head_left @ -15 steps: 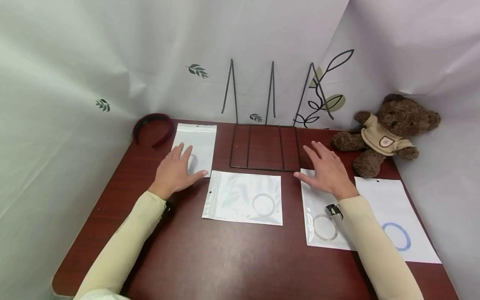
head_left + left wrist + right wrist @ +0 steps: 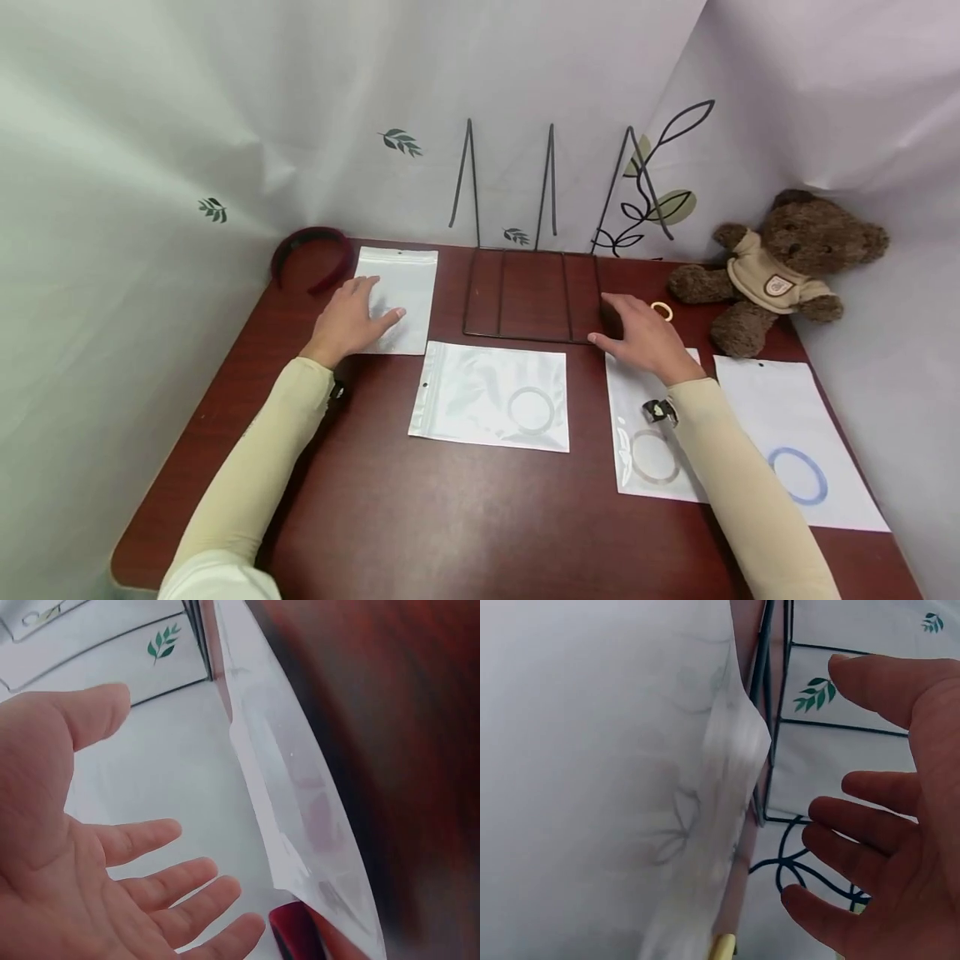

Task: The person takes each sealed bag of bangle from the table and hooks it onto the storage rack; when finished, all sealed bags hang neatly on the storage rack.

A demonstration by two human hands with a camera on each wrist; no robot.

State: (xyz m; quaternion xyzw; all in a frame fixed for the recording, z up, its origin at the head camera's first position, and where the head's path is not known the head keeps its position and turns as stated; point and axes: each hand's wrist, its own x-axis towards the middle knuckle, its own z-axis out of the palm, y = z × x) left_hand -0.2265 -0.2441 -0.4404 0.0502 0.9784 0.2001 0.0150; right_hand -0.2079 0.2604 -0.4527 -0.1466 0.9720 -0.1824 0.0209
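My left hand [image 2: 345, 323] hovers palm inward over the left edge of a white zip bag [image 2: 408, 292], fingers loosely extended, holding nothing. My right hand [image 2: 647, 340], fingers also relaxed and holding nothing, is above the top of another white bag [image 2: 626, 400] with a beige ring [image 2: 637, 471] showing in it. Its fingertips are near the front right corner of a black wire rack [image 2: 525, 338]. Between the hands lies a bag [image 2: 457, 392] with a pale ring [image 2: 512, 408]. Both palms appear in the wrist views, the left hand [image 2: 75, 877] and the right hand [image 2: 900, 832].
A fourth bag [image 2: 765, 408] with a blue ring [image 2: 821, 492] lies at the far right. Behind it sits a brown teddy bear [image 2: 750, 267], with a small yellow ring [image 2: 671, 315] beside it. A dark red headband [image 2: 347, 260] stands at the back left, by the curtain [image 2: 150, 275].
My right hand has shifted a little left, bringing the yellow ring into sight. My left fingers and thumb have drawn closer together, and the thumb has moved away from the bag's lower corner.
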